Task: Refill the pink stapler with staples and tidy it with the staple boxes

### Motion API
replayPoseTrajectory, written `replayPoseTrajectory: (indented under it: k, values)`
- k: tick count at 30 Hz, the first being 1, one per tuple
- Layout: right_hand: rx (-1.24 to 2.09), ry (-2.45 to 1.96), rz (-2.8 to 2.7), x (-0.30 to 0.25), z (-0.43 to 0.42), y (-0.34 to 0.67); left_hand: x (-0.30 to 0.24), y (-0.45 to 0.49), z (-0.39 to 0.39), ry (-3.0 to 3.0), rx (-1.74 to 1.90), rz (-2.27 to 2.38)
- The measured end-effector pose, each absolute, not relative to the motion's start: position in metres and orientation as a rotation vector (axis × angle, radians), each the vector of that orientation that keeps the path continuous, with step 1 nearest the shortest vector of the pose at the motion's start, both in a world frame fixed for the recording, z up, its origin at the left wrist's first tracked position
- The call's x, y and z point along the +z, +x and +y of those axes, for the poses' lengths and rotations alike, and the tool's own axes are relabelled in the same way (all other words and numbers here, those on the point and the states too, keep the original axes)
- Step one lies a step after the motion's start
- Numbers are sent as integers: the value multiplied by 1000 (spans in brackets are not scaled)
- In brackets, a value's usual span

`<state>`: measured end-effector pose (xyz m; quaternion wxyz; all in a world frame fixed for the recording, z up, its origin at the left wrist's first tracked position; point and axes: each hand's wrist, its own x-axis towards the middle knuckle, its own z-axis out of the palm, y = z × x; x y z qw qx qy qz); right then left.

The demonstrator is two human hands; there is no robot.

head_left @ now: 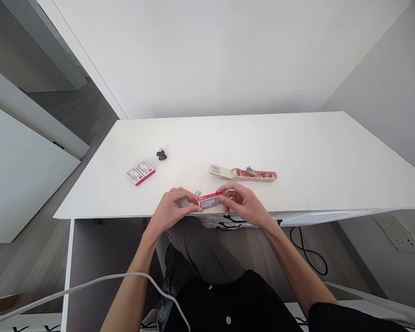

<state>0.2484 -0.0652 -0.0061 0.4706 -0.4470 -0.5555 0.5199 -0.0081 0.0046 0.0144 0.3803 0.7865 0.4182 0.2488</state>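
Near the table's front edge, a small red-and-white box (209, 201) is held between my two hands. My left hand (175, 207) pinches its left end, with thumb and fingers closed on it. On the opposite end, the fingers of my right hand (240, 201) are closed too. A small grey piece (198, 193) shows just behind the box by my left fingertips; I cannot make out what it is. Beyond my right hand lies a long slim case (224, 172), opened out, beige on the left and pink on the right. Metal clips (251, 171) and other small metal pieces sit in its pink half.
Two more red-and-white boxes (140, 173) lie side by side on the white table (314, 161) at the left. Behind them are black binder clips (161, 154). Drawer handles (232, 220) show below the front edge. A white cable (124, 275) crosses the lower left.
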Motion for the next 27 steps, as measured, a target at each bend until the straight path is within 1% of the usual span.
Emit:
replayPoseTrajectory:
  k: [7,10,15,19,23,27]
  values:
    - [1296,-1053,-1355,-8,-63,249,16,-8,4,2009,623,1079]
    - [1265,-1032,-1265,-9,-62,246,18,-14,2,1937,698,1145]
    - [1252,-1090,-1266,-7,-63,241,17,-38,3,1758,922,1567]
    - [1243,-1143,-1333,-6,-64,238,15,-60,7,1702,1014,1872]
    - [1229,-1159,-1369,-5,-64,237,17,-73,14,1713,997,2070]
    - [1228,-1170,-1377,-5,-64,237,24,-79,19,1702,874,2108]
